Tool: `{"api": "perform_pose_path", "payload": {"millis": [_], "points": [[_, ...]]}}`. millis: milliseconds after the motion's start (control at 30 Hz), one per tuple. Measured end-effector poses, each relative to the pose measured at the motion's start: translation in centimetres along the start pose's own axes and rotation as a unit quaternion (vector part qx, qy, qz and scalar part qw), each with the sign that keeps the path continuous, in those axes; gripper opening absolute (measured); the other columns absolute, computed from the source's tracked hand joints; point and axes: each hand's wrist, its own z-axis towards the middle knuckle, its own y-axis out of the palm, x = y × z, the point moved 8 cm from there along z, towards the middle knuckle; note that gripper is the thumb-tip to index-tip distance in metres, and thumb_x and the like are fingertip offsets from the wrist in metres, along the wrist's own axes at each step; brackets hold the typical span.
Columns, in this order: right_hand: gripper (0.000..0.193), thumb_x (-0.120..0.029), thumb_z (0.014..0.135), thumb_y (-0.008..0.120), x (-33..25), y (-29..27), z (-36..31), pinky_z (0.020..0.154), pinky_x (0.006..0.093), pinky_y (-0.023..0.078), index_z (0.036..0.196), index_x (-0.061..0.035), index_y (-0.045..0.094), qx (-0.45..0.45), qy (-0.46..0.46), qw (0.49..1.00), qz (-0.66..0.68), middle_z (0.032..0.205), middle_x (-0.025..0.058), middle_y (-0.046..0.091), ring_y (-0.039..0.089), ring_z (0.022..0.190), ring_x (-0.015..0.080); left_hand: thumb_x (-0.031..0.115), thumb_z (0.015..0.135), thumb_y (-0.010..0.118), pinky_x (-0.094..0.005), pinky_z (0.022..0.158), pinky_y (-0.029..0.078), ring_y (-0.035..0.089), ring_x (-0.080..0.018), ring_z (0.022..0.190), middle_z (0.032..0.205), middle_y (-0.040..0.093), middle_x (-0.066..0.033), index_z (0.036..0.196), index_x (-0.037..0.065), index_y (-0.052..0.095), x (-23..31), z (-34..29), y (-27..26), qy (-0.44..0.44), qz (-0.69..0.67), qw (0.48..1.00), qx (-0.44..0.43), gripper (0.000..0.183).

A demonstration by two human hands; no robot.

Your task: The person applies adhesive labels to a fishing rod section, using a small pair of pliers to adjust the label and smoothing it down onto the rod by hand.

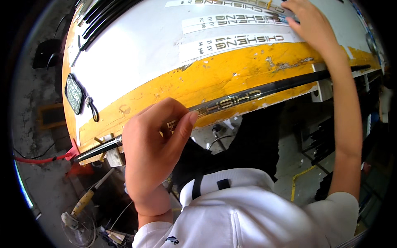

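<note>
A long black tapered rod point(289, 82) with gold lettering lies across the near edge of the table. My left hand point(155, 142) is closed over it, thumb and curled fingers at the lettering; the palm side is hidden. Far to the right, my right hand point(312, 27) reaches over the table with thumb and fingers apart. Between them lies a slim bluish tool point(282, 17), its kind too small to tell. White strips point(192, 48) with gold lettering lie just left of that hand.
Notched blocks point(321, 89) support the rod at the table edge. Black rods point(103, 22) lie at the far left. A dark diamond-shaped object point(74, 94) with a cord sits on the left edge, near a red clamp-like piece point(73, 151). A small fan point(78, 225) stands below left.
</note>
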Motion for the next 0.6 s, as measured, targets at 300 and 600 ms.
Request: {"api": "perform_pose_path", "payload": {"millis": [300,600], "points": [[0.011,-0.009,0.077,0.061,-0.1,0.4,0.1,0.082,0.0375,0.048,0.083,-0.0006,0.063,-0.136,0.144,0.977,0.077,0.094,0.0139,0.058,0.057,0.092,0.0286,0.004,0.082,0.070,-0.0235,0.050,0.035,0.044,-0.0105,0.054,0.063,0.054,-0.0057,0.075,-0.004,0.058,0.2,-0.1,0.4,-0.024,-0.044,0.999,-0.008,0.016],[0.010,-0.006,0.077,0.059,-0.9,-0.3,-0.6,0.081,0.0366,0.047,0.084,-0.0002,0.065,-0.163,0.152,0.975,0.016,0.094,0.0120,0.057,0.057,0.090,0.0268,0.003,0.084,0.069,-0.0223,0.055,0.035,0.044,-0.0089,0.059,0.065,0.054,-0.0040,0.077,-0.005,0.058,0.1,-0.3,0.4,-0.052,-0.053,0.997,-0.014,0.016]]}}
